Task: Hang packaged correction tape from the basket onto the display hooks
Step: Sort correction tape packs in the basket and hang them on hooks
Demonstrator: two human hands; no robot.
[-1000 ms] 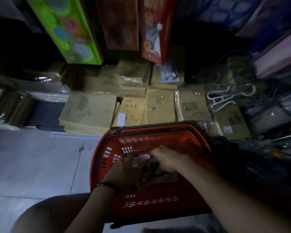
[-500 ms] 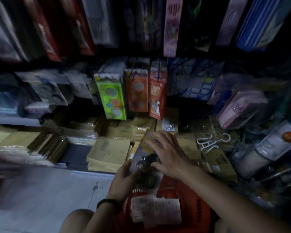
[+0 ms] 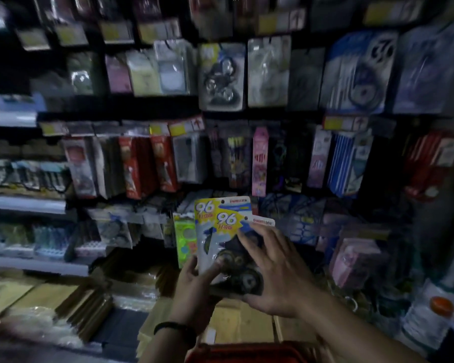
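1. Along the left edge, pale shelves (image 3: 24, 205) are running in tiers. They are carrying rows of small boxed goods that are blurring in the dim light.
2. Below them, stacks of brown notebooks (image 3: 32, 294) are lying flat, some in shiny wrap.
3. The left hand (image 3: 194, 281), with a dark wristband (image 3: 173, 328) at the wrist, is reaching up from the bottom of the view. It is gripping the correction tape packs (image 3: 222, 221) at their lower left corner, thumb curling across the front and fingers going behind.
4. The packs are standing upright in the air in front of the display, between the two hands and well above the basket. Two yellow-and-blue cards marked "96" are fanning out, the front one sitting lower and to the right. There may be more cards behind them, but the blur is hiding that.
5. Just behind the packs' left edge, a bright green pack (image 3: 184, 239) is hanging on the display.
6. The right hand (image 3: 275, 271) is holding the packs from the right. Its fingers are spreading, lightly bent, over the front card, and its thumb is hooking under the bottom edge.
7. At the bottom centre, the rim of the red basket (image 3: 247, 349) is showing beneath the forearms.
8. Higher up, yellow price tags (image 3: 184, 128) are sitting above rows of hanging goods on the dark display wall.
9. To the right, a pink pack (image 3: 351, 260) is hanging near the hands, and a white bag (image 3: 435, 307) with an orange circle is lying at the lower right.
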